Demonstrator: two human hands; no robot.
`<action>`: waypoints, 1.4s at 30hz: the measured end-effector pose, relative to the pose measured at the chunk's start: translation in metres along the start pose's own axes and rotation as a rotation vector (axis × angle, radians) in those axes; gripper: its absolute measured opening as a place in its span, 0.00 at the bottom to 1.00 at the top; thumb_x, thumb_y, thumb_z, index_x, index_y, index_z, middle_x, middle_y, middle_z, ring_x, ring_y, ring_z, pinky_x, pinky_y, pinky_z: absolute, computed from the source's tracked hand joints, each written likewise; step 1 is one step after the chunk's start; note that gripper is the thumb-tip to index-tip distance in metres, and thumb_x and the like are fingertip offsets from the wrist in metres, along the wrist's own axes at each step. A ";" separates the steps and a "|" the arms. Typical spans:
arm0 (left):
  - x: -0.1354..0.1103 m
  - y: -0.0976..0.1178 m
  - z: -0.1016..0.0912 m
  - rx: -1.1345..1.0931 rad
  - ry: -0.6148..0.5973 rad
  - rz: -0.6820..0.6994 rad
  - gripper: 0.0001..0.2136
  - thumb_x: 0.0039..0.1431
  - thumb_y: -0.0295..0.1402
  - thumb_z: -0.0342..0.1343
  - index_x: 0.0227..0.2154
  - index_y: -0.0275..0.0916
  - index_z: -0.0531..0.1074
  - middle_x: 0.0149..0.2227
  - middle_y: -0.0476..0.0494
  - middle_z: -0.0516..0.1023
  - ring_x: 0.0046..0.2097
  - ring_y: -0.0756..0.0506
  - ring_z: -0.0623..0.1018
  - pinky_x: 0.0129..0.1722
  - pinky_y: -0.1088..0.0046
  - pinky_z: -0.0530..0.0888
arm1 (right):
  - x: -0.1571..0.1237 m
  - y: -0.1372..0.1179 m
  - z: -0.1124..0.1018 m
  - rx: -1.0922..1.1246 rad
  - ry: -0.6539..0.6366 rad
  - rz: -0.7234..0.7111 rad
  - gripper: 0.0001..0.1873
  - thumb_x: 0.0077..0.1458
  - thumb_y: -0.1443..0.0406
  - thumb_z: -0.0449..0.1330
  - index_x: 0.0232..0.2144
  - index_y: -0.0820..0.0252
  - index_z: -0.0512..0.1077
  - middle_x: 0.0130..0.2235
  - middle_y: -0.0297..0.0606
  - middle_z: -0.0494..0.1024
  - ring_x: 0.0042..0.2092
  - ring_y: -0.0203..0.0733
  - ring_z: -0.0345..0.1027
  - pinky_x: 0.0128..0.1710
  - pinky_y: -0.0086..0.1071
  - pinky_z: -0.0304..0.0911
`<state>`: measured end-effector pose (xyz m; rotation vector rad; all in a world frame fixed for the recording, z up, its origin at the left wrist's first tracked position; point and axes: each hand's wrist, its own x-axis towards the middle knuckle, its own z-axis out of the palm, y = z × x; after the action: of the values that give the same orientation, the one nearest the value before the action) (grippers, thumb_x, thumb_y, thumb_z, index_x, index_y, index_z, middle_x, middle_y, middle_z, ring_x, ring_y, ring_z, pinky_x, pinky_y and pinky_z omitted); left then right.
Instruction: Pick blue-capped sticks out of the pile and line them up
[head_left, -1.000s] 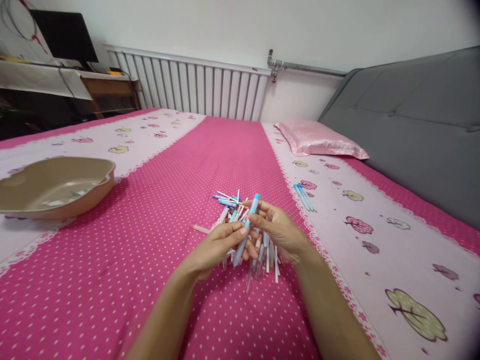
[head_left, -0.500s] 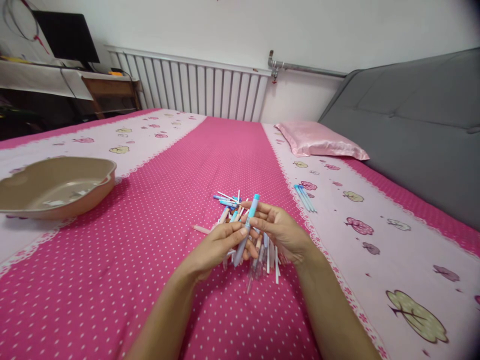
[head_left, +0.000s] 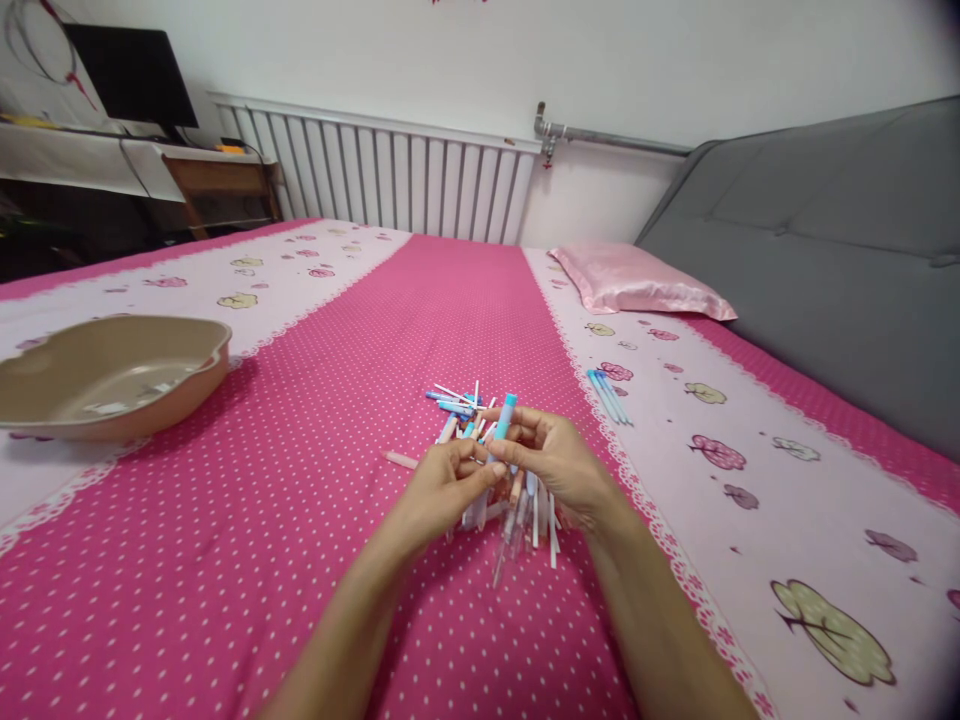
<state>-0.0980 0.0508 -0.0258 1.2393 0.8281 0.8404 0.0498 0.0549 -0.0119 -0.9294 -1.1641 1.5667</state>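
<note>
A pen with a light blue end [head_left: 505,415] stands tilted between my hands, above a loose pile of pen parts. My right hand [head_left: 551,462] pinches it near the blue part with thumb and fingers. My left hand [head_left: 448,490] has its fingers closed around the lower portion, which is mostly hidden by them. Beneath and behind the hands lies the pile: clear pen barrels [head_left: 514,535], thin white sticks [head_left: 553,530], and blue pieces [head_left: 454,405] at the far side. One pale pink stick [head_left: 401,460] pokes out on the left.
To the right, a small group of blue pens [head_left: 609,397] lies side by side on the bedspread [head_left: 337,400]. A beige basin [head_left: 187,395] with some whitish pieces inside sits at left. Farther back are a pink pillow [head_left: 641,280], a grey headboard [head_left: 817,250] and a radiator [head_left: 390,170].
The pen's lower part, visible earlier below my left hand, is now covered by the fingers. My left hand has shifted slightly to the right along the pen; the pile looks the same.
</note>
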 end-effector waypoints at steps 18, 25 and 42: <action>-0.008 0.011 0.004 -0.137 -0.043 -0.086 0.17 0.49 0.45 0.59 0.30 0.33 0.73 0.30 0.41 0.77 0.29 0.52 0.73 0.30 0.76 0.70 | -0.001 -0.002 -0.004 0.093 -0.036 0.003 0.24 0.41 0.62 0.68 0.43 0.57 0.72 0.32 0.35 0.75 0.22 0.32 0.66 0.21 0.31 0.67; -0.003 0.004 0.003 -0.100 -0.010 -0.072 0.17 0.48 0.44 0.60 0.30 0.32 0.75 0.26 0.43 0.75 0.25 0.52 0.71 0.25 0.77 0.67 | -0.001 -0.003 -0.004 0.046 -0.010 0.013 0.24 0.40 0.62 0.69 0.43 0.58 0.72 0.31 0.34 0.74 0.23 0.32 0.66 0.23 0.32 0.68; -0.003 0.006 -0.001 -0.069 0.085 -0.014 0.14 0.45 0.42 0.62 0.27 0.33 0.75 0.25 0.44 0.77 0.27 0.50 0.73 0.30 0.74 0.69 | 0.000 -0.003 0.001 0.053 0.024 -0.007 0.24 0.40 0.62 0.69 0.42 0.57 0.71 0.33 0.35 0.76 0.28 0.35 0.69 0.26 0.31 0.67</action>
<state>-0.1010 0.0496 -0.0194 1.1421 0.8674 0.9079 0.0500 0.0547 -0.0087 -0.9061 -1.1033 1.5687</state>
